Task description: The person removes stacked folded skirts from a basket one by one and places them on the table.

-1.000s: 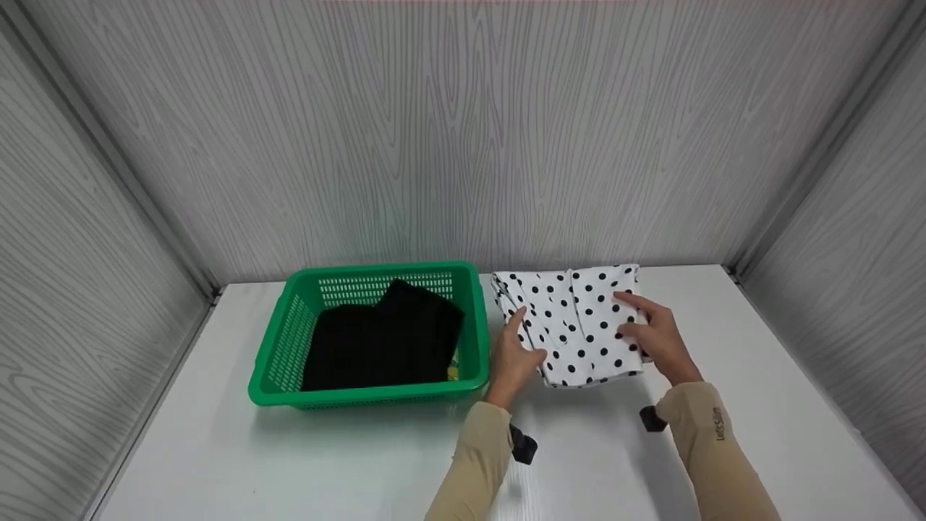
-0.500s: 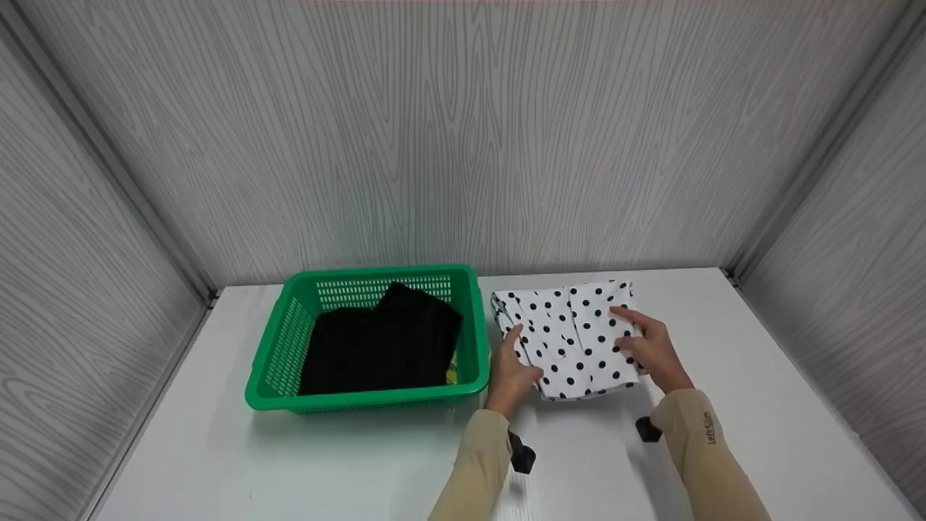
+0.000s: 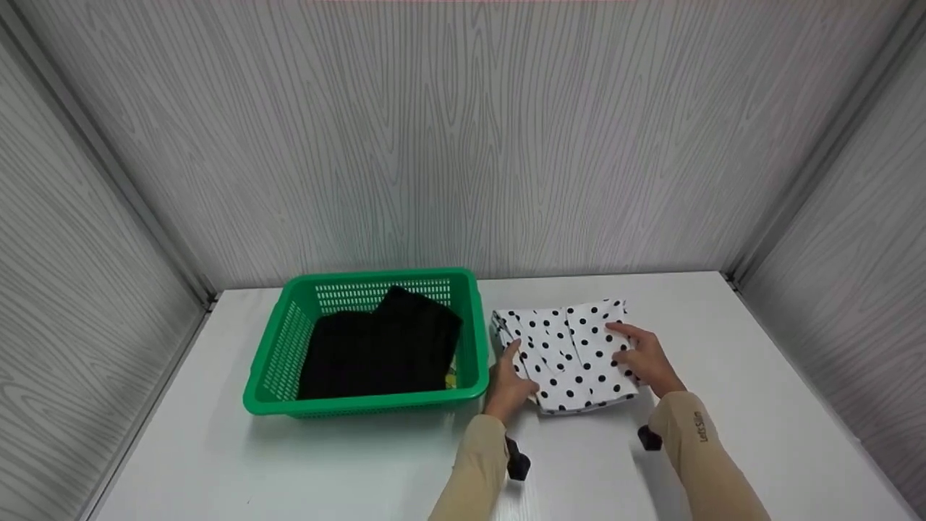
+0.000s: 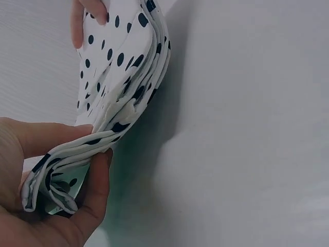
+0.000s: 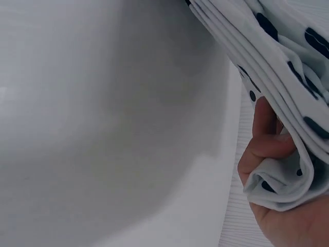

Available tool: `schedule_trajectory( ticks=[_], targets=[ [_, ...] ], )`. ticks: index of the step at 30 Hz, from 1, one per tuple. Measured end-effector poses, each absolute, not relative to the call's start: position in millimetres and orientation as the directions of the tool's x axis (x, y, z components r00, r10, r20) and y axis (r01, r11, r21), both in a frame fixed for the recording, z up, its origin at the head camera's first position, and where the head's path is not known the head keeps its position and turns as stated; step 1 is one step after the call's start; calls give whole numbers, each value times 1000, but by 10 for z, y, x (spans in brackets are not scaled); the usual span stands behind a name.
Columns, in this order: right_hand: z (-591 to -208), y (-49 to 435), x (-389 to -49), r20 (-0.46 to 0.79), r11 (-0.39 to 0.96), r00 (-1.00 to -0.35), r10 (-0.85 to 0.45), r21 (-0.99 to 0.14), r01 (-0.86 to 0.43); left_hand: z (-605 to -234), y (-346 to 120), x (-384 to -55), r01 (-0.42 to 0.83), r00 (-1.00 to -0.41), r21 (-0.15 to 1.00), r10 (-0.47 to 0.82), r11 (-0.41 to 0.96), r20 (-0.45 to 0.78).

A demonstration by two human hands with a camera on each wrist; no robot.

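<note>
Reaching forward from the bottom edge, two beige sleeves [image 3: 705, 456] lead to two bare hands, spread apart at opposite sides of one folded cloth. The left hand [image 3: 510, 391] pinches the near-left side, thumb above and finger beneath the layers. The right hand [image 3: 647, 362] grips the right side, fingers curled around the edge. One black wrist piece [image 3: 517, 463] shows at each cuff. Between the hands, the white polka-dot cloth [image 3: 568, 362] is held above the white tabletop [image 3: 325, 470], its shadow below, its layers stacked along the near edge. Just left of it sits one green basket [image 3: 376, 399], its right rim close beside the left hand. Inside lie black fabric [image 3: 376, 354], perhaps more than one piece, and a yellow patch. Tabletop stretches right of the right hand toward the side wall [image 3: 854, 289], and a strip separates cloth from back wall [image 3: 434, 145].
</note>
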State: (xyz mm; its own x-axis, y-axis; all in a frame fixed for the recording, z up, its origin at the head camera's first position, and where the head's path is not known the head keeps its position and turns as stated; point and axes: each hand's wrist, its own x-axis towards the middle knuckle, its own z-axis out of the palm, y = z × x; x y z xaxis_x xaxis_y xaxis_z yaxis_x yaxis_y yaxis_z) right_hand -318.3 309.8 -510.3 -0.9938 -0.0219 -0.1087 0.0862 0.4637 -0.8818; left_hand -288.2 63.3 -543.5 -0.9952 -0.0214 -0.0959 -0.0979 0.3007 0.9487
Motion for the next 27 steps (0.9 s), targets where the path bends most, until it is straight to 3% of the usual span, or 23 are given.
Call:
schedule_trajectory(
  ticks=[14, 20, 27],
  targets=[
    [-5156, 3103, -3170, -126, 571, -991, 38, -811, 125, -5463, 592, -2877, -20, -1000, 949, -25, 314, -13],
    [-5131, 3113, -3179, -46, 660, -997, 62, -747, 75, -5461, 592, -2886, 32, -998, 958, -42, 285, 46],
    [-5153, 3103, -3151, -39, 747, -995, 97, -658, 99, -5398, 584, -2840, -30, -1000, 899, -16, 437, -26]
  ],
)
